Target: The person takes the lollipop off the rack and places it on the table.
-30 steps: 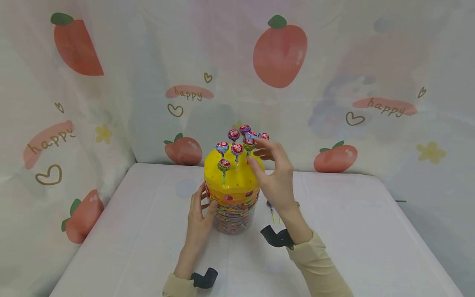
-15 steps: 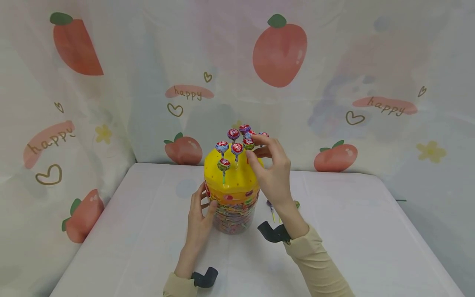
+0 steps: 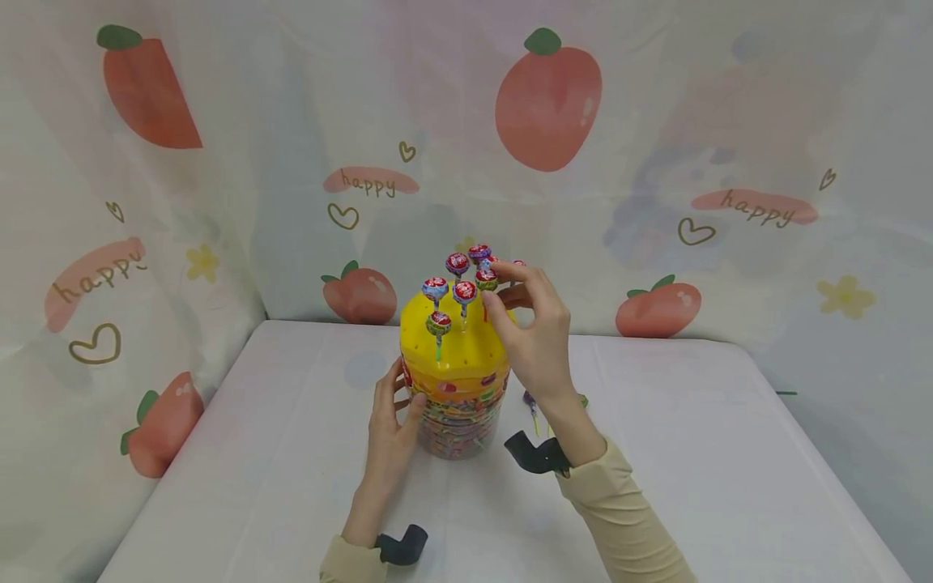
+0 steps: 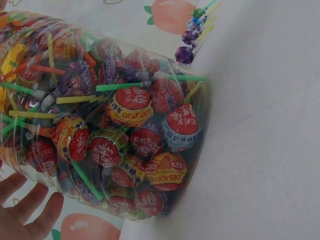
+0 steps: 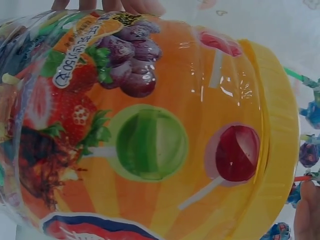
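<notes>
1. One clear plastic jar (image 3: 457, 421) stands upright on the white worktop (image 3: 291, 453), packed to the wall with wrapped lollipops (image 4: 131, 106) whose coloured sticks cross at every angle.
2. Its yellow domed lid (image 3: 452, 348) is dotted with small holes, and several more lollipops stand upright in those holes, sticks down, clustered on the far part of the lid; one green-wrapped lollipop (image 3: 438, 323) stands alone at the near edge of the cluster.
3. A few loose lollipops (image 3: 530, 402) lie on the worktop just right of the jar, partly hidden behind the right wrist.
4. Against the frame one second ago, the right hand (image 3: 535, 340) sits slightly closer to the cluster on the lid and its fingers have drawn in; the jar, the standing lollipops and the left hand (image 3: 389, 429) have not moved.
5. The left hand presses against the jar's left wall, thumb and fingers spread and lightly curved round it, below the lid's rim.
6. The right hand is raised at the right side of the lid, thumb and forefinger brought together on a lollipop (image 3: 487, 279) at the right edge of the cluster, the other fingers loosely bent above.
7. The jar therefore lies between the two hands, touched by the left.
</notes>
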Demonstrator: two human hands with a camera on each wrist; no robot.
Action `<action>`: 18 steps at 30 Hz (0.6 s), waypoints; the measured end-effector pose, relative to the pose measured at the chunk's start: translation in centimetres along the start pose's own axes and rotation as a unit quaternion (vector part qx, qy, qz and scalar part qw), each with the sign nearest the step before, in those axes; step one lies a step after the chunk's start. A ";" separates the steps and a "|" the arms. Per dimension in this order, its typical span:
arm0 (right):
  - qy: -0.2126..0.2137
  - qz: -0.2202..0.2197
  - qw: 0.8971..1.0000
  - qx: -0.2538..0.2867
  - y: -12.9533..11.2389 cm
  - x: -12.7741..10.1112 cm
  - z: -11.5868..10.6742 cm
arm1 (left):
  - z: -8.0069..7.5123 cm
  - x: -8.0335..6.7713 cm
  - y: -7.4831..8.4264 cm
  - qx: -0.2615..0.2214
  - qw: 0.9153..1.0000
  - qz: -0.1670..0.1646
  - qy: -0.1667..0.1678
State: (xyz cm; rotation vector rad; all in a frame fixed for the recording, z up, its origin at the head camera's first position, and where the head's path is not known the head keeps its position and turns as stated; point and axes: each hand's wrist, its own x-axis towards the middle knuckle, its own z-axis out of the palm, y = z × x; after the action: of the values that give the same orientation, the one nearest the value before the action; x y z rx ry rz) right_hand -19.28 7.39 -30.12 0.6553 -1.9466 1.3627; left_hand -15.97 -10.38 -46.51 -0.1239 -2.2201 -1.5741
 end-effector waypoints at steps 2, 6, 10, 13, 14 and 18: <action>0.004 -0.001 1.000 -0.004 -0.1 0.1 0.0 | 0.0 0.0 0.0 -0.001 1.000 -0.002 -0.001; 0.015 -0.004 1.000 -0.006 -0.2 0.2 -0.3 | 0.0 0.0 -0.1 0.000 1.000 -0.006 -0.002; 0.021 -0.001 1.000 -0.004 -0.3 0.2 -0.7 | 0.0 0.0 -0.2 0.001 1.000 -0.002 -0.001; 0.027 0.008 1.000 -0.005 -0.4 0.1 -1.1 | 0.0 0.0 -0.2 0.001 1.000 0.001 0.000; 0.031 0.011 0.999 -0.005 -0.4 0.0 -1.2 | 0.0 0.0 -0.2 0.001 1.000 0.002 0.000; 0.043 0.019 0.999 0.000 -0.2 -0.5 -1.8 | 0.0 0.0 -0.2 0.001 1.000 0.002 0.000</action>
State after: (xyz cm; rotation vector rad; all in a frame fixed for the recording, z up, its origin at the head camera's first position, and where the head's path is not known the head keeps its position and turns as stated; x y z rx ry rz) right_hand -18.40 9.01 -29.91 0.5537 -1.8995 1.3919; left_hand -16.03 -10.49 -46.63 -0.1276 -2.2206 -1.5688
